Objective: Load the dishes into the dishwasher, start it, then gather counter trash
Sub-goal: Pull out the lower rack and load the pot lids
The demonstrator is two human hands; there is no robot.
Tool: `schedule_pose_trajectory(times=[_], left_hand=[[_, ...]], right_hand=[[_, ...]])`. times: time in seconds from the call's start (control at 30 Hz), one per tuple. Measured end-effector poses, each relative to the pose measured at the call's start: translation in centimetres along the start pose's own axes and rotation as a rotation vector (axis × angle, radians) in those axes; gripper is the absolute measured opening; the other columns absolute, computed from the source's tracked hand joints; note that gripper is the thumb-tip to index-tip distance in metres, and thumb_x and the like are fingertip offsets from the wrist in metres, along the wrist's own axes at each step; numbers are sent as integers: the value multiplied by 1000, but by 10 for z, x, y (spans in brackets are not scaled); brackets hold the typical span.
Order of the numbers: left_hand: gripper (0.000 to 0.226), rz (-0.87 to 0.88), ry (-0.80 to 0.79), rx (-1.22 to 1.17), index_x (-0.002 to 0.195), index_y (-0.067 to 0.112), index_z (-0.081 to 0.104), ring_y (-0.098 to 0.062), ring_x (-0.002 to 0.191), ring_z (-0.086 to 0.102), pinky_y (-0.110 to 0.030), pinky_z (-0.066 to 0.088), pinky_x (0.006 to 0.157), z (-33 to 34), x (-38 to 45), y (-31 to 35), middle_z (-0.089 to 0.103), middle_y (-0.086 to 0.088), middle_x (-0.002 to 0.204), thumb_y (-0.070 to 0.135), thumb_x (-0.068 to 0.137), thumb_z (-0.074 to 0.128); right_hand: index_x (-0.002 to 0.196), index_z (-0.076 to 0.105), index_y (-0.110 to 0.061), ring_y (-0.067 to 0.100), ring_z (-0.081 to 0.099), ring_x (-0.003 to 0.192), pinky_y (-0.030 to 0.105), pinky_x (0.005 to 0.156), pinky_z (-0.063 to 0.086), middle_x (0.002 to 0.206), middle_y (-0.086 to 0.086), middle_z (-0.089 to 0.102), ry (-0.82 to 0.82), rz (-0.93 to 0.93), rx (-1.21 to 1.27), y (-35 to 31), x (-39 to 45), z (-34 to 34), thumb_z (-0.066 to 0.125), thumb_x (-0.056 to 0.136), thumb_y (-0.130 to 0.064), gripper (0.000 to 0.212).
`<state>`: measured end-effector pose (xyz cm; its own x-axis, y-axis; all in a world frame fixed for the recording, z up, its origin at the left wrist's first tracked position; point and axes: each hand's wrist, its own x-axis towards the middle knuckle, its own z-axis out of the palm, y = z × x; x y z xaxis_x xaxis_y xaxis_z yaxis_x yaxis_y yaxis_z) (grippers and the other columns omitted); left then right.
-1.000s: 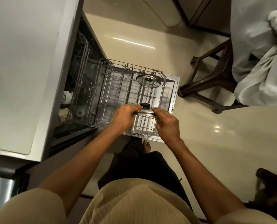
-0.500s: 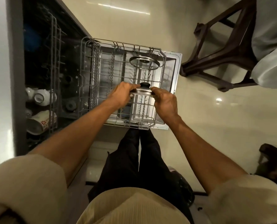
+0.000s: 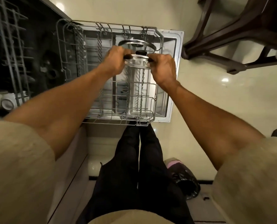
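Shiny glass and metal sit between my fingers: I see a round pot lid with a black knob on top. My left hand has its fingers curled tight on the lid's edge at 9 o'clock. My right hand has its fingers curled tight on the edge at 3 o'clock. Both hands hold the lid over the far part of the lower rack.

At 12 o'clock from the lid, just beside it, a second round glass lid with a shiny rim stands tilted in the rack. I cannot tell if the two lids touch.

The rack is made of thin grey wire with rows of short prongs. The near part of the rack holds no dishes that I can see. It rests on the open dishwasher door, which is smooth grey metal and lies flat.

At 9 o'clock is the dark inside of the dishwasher. Another wire rack is there, and white cups lie on their sides in it.

The floor is smooth, pale and shiny. At 2 o'clock stands a dark brown wooden chair. Down at 5 o'clock, near my black trousers, is a crinkly black bag with something pink beside it.
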<state>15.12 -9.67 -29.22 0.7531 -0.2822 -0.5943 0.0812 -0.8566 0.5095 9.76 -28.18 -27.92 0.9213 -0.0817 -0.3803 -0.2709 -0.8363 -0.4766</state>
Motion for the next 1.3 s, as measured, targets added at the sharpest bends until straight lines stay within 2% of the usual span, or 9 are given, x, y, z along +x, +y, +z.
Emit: schedule_pose_trajectory(times=[0.13,0.33,0.5,0.67,0.8,0.87,0.93,1.17,1.3], left_hand=[[30,0,12,30,120,16,69,-22,95,66,-36,56,88,7,18,-4,66,-2,108,1,97,56],[36,-12,64,69,123,23,69,-17,88,67,-36,60,83,25,28,-18,69,-4,111,1,97,56],[41,-10,79,29,130,18,65,-18,103,68,-23,51,95,35,30,-25,69,-6,122,-4,97,54],[49,-157,54,-51,134,28,61,-18,95,69,-31,61,82,48,34,-36,65,3,124,-4,99,50],[54,-105,44,4,136,27,60,-13,99,64,-25,53,89,56,35,-36,65,3,124,-8,97,48],[54,-127,41,-34,136,28,60,-16,102,66,-32,57,93,60,39,-36,67,2,122,-8,97,47],[52,-155,53,-54,134,28,61,-17,103,67,-38,58,94,63,43,-35,68,0,120,-7,98,47],[53,-95,83,78,133,31,61,-17,98,68,-39,60,85,65,40,-36,70,3,117,-6,97,49],[48,-62,92,76,134,27,61,-17,104,66,-34,56,94,68,46,-35,68,1,121,-4,99,49]], right_hand=[[118,73,-26,18,68,82,33,76,58,94,0,75,7,-26,-8,11,15,10,62,97,-14,27],[121,72,-27,21,68,82,29,70,52,93,3,75,-13,-50,-64,22,22,29,62,98,-14,29],[117,72,-22,22,70,82,39,77,59,91,3,75,-58,-51,-62,24,25,42,62,96,-13,25],[117,71,-27,19,66,80,31,73,55,89,-1,72,-120,-44,-71,27,29,49,59,99,-13,25],[124,69,-27,21,69,88,36,81,58,98,2,74,-121,-8,-63,31,28,55,59,99,-10,31],[128,68,-28,20,68,89,36,83,58,101,1,74,-112,4,-51,33,28,56,60,99,-9,35],[126,69,-29,20,68,87,35,81,58,98,1,74,-120,-8,-62,35,30,55,60,100,-11,32],[113,71,-27,15,58,73,28,69,48,85,-4,68,-120,-19,-81,44,25,57,58,101,-15,21],[115,72,-26,14,58,75,27,70,47,84,-7,65,-134,-5,-72,46,29,58,59,100,-13,24]])
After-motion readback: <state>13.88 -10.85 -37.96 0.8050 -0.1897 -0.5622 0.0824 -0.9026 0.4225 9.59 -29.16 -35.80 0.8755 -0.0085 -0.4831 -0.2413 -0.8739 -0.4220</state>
